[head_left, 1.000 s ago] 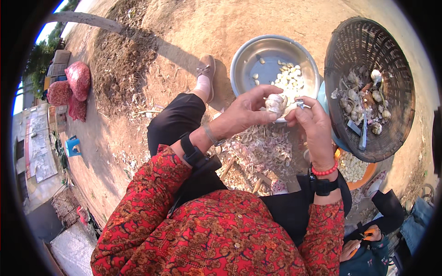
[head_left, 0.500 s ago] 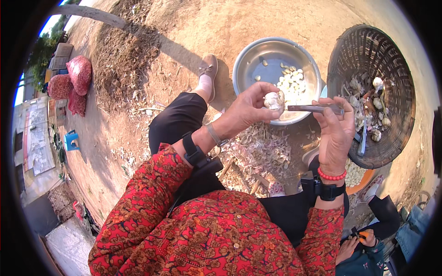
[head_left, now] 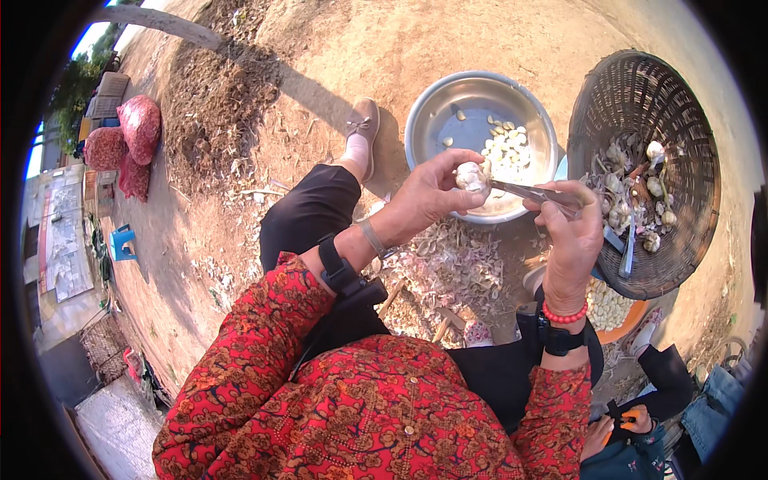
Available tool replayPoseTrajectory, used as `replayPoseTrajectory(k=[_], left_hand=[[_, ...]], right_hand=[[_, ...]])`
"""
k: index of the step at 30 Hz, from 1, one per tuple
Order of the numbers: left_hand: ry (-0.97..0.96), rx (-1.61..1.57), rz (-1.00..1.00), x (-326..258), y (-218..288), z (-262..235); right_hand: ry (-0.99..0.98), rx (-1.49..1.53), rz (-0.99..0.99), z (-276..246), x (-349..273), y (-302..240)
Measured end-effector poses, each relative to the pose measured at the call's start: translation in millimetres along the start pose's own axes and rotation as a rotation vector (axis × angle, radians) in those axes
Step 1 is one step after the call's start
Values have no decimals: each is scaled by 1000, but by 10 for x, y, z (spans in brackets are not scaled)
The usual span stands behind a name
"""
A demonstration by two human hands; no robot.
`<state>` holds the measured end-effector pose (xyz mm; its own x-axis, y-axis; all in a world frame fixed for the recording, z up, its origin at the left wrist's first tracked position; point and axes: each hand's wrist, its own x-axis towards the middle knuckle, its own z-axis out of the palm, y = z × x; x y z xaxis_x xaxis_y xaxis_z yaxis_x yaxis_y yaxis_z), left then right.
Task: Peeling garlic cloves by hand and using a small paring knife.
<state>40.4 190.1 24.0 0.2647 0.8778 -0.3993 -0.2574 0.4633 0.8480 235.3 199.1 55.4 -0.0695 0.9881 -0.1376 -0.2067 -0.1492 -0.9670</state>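
Pinched in the fingers of my left hand (head_left: 422, 194) is a whitish garlic bulb (head_left: 472, 178). My right hand (head_left: 573, 232) grips a small knife (head_left: 516, 190), its tip touching or nearly touching the bulb's right side. Both hands are over the near edge of a metal basin (head_left: 432, 94), which holds several peeled garlic cloves (head_left: 507, 152). To the right of the basin leans a dark woven basket (head_left: 692, 104). Inside it lie unpeeled garlic bulbs (head_left: 655, 186), loose skins and another knife-like metal tool (head_left: 630, 244).
Garlic skins (head_left: 448, 268) are heaped on the ground below my hands. An orange basin (head_left: 634, 318) of cloves sits below the basket. Another person's hands (head_left: 616, 424) are at the lower right. Red mesh sacks (head_left: 138, 132) and a blue stool (head_left: 122, 243) stand at the left.
The knife has turned from nearly level to slanting, and its tip has come to the bulb. My right hand has moved slightly down and left, its fingers closing more around the handle.
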Motion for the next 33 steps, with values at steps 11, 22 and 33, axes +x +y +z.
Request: replayPoseTrajectory(k=[11, 22, 33], left_hand=[[29, 14, 26, 1, 32, 34], [93, -38, 94, 11, 58, -10], [38, -4, 139, 27, 0, 11]], right_hand=[[79, -20, -12, 4, -32, 33], [-113, -187, 129, -99, -55, 145], [-460, -146, 429, -37, -78, 141]])
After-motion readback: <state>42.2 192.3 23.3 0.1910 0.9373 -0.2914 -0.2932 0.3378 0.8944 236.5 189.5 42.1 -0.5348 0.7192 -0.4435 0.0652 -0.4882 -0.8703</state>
